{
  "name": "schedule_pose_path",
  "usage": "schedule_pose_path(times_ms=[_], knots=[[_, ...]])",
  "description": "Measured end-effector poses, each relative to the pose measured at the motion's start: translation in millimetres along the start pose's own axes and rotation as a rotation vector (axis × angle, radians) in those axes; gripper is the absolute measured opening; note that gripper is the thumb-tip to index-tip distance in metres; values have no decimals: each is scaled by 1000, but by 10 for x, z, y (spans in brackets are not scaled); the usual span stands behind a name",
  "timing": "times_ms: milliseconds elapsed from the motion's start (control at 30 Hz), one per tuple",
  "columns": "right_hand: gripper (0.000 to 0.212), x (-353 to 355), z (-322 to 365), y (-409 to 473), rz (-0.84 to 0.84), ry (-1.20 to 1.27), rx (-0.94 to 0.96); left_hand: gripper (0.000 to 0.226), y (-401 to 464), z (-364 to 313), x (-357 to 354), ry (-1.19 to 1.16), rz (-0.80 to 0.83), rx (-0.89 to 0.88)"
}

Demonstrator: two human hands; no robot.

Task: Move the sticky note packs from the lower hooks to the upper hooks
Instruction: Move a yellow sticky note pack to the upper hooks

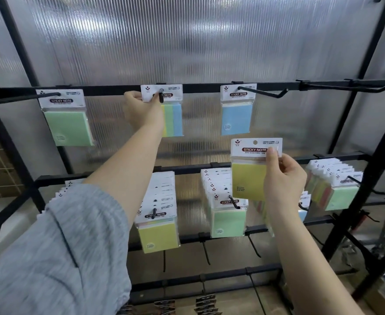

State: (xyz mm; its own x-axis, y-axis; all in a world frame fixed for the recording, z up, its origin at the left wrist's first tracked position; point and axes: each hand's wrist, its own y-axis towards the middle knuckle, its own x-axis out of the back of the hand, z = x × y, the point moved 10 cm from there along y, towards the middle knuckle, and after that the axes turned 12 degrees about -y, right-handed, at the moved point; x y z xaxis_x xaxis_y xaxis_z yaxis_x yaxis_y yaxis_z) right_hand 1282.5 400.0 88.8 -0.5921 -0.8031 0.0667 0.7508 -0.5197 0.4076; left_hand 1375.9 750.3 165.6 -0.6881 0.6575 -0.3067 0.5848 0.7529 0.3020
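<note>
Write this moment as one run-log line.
left hand: holds striped pack on upper hook | right hand: holds yellow pack, unhooked

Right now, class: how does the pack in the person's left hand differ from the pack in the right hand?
The striped pack in the left hand is on an upper hook; the yellow pack in the right hand hangs on no hook, held between the rows. The striped pack shows yellow, green and blue bands; the yellow pack shows one colour. Both have white "STICKY NOTE" header cards.
</note>
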Motion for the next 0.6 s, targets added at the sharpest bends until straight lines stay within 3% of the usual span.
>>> schedule_pose_path(times_ms=[333,600], knots=[[44,79,-35,-121,-8,44,-44,22,-332,185,192,152,-22,14],[37,365,-33,-166,-85,92,-30,21,-817,252,284,178,111,50]])
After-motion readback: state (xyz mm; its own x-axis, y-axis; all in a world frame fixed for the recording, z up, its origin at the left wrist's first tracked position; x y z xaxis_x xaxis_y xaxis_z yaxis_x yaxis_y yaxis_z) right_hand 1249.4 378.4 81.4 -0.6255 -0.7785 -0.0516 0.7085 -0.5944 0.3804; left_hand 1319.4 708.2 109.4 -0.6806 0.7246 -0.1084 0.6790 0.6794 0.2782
